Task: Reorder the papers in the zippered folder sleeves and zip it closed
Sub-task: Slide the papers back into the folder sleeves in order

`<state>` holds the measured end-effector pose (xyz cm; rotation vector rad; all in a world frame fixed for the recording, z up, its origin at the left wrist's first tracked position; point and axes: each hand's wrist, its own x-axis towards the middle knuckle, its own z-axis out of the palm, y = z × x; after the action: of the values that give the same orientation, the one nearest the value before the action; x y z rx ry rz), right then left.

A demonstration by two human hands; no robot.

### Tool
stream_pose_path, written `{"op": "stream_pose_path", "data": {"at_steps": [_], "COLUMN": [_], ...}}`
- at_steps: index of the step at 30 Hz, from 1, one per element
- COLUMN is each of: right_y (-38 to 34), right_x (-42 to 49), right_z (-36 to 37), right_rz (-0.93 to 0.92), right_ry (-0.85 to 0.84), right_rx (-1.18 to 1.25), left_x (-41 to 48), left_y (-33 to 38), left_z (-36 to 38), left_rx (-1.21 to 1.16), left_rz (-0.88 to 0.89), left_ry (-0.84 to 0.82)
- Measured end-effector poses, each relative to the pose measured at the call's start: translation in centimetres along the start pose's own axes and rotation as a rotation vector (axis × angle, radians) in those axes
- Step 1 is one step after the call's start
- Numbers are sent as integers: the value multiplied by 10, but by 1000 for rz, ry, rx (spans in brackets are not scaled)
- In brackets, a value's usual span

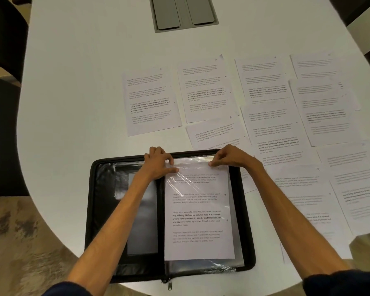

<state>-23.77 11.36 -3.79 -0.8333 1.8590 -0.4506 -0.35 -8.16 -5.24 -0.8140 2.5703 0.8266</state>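
Together, left hand [158, 162], right hand [229, 155], pinching sleeve [192, 160]

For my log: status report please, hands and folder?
Left hand, right hand pinch sleeve top. Folder open, one page in sleeve. Loose pages beside, nothing blocking.

"Village life" on the sleeved sheet [198, 214]
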Motion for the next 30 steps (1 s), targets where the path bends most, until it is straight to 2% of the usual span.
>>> {"op": "stream_pose_path", "data": {"at_steps": [5, 10, 13, 16, 22, 27, 30], "right_y": [1, -9, -16, -33, -59, -75, -78], "right_x": [-10, -29, -38, -45, -53, -60, -61], "right_z": [8, 13, 17, 21, 22, 26, 33], "right_rz": [36, -68, -115, -121, -124, -135, -105], "right_ry": [176, 192, 257, 239, 168, 91, 65], "right_rx": [-134, 136, 331, 475, 730, 938, 928], "left_x": [-8, -21, -39, -63, -85, -100, -110], "left_y": [1, 17, 49, 94, 153, 147, 120], "left_z": [1, 7, 14, 18, 28, 14, -9], "left_rx": [34, -99, -265, -412, -432, -471, -546], "left_rz": [-59, -119, -72, -58, -70, -111, -170], "left_ry": [22, 198, 306, 312, 442, 515, 538]}}
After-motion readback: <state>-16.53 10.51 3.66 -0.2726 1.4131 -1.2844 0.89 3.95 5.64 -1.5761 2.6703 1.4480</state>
